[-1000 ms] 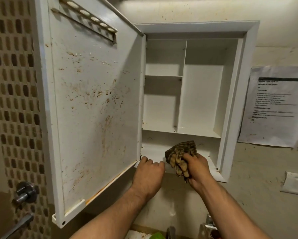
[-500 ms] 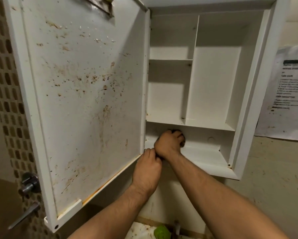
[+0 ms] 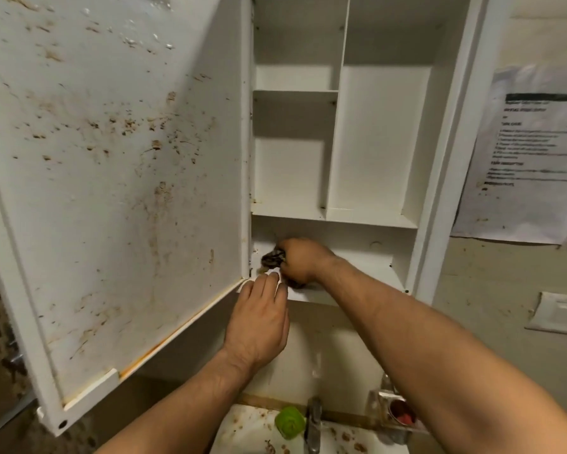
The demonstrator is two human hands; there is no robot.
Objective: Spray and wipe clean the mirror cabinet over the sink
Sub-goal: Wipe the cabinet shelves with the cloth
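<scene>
Door: I see the cabinet door point(image 3: 111, 191) swung open across the nine o'clock half of my view, its inner face spotted with brown stains and a few droplets near the top.
Left hand: my left hand point(image 3: 259, 322) sits at about six o'clock from the door's hinge edge, fingers laid flat and together on the front lip of the cabinet's bottom shelf, clamped on nothing.
Cloth: the dark patterned cloth point(image 3: 272, 258) is bunched in the lowest compartment, tight against its left corner, just above my left fingertips.
Right hand: my right hand point(image 3: 303, 260) is closed around the cloth, pressing it to the shelf; how much cloth lies under the palm I cannot tell.
Cabinet: the mirror cabinet point(image 3: 374, 142) shows bare white compartments at twelve o'clock.
Sink: a stained sink point(image 3: 252, 434) lies at six o'clock, with a green object point(image 3: 289, 422) beside the tap point(image 3: 313, 424).
Wall: a printed sheet point(image 3: 531, 152) hangs at three o'clock.
</scene>
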